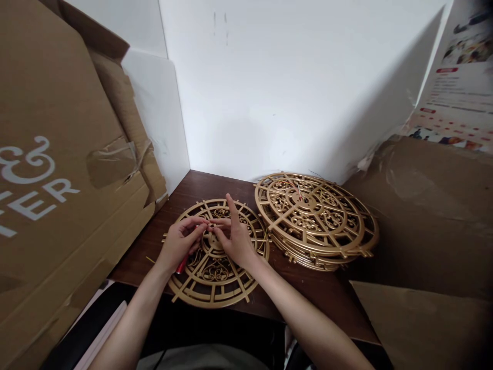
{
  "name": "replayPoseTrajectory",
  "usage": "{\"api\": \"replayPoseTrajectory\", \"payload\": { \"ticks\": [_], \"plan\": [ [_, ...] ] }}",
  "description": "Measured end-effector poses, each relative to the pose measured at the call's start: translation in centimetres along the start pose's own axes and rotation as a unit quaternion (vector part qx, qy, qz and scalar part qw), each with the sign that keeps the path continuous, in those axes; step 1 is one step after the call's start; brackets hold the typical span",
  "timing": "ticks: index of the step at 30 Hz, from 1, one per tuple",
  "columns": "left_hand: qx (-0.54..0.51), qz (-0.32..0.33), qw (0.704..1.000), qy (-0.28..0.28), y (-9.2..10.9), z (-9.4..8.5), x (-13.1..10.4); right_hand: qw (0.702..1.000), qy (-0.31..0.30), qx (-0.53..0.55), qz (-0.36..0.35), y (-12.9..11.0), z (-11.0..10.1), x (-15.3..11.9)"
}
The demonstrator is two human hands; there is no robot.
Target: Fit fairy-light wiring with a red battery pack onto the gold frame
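A round gold openwork disc (215, 300) lies on the dark brown table in front of me. Above its centre my two hands meet at the fingertips. My left hand (184, 240) is closed round a red tool (182, 264), whose end sticks out below the palm. Its thumb and index finger are pinched near the right fingertips. My right hand (235, 237) has thumb and a finger pinched together while its index finger points up. Whatever small thing sits between the right fingertips is too small to make out.
Several similar gold discs (319, 218) are stacked to the right, with thin wires on top. A large cardboard box (57, 103) stands at the left, another box (431, 216) at the right. A white wall (269, 92) rises behind the brown table (208, 182).
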State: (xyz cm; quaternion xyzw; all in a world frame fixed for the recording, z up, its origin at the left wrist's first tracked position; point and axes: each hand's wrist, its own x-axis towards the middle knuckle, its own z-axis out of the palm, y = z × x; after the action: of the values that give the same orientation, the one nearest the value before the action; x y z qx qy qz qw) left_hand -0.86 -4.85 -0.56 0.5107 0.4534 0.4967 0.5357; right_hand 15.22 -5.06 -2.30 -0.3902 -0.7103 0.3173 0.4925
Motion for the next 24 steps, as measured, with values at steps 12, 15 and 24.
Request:
{"api": "replayPoseTrajectory", "payload": {
  "ticks": [12,15,24],
  "plan": [
    [-0.015,-0.002,1.000,0.008,0.17,0.10,-0.30,0.998,0.036,0.044,0.022,-0.43,-0.28,0.36],
    [-0.017,-0.007,1.000,0.005,0.16,0.14,-0.45,0.998,0.047,0.028,0.040,-0.75,-0.44,0.45],
    [-0.017,-0.003,1.000,0.003,0.02,-0.05,-0.33,0.995,-0.005,-0.096,-0.034,-0.95,-0.14,0.29]
  ]
}}
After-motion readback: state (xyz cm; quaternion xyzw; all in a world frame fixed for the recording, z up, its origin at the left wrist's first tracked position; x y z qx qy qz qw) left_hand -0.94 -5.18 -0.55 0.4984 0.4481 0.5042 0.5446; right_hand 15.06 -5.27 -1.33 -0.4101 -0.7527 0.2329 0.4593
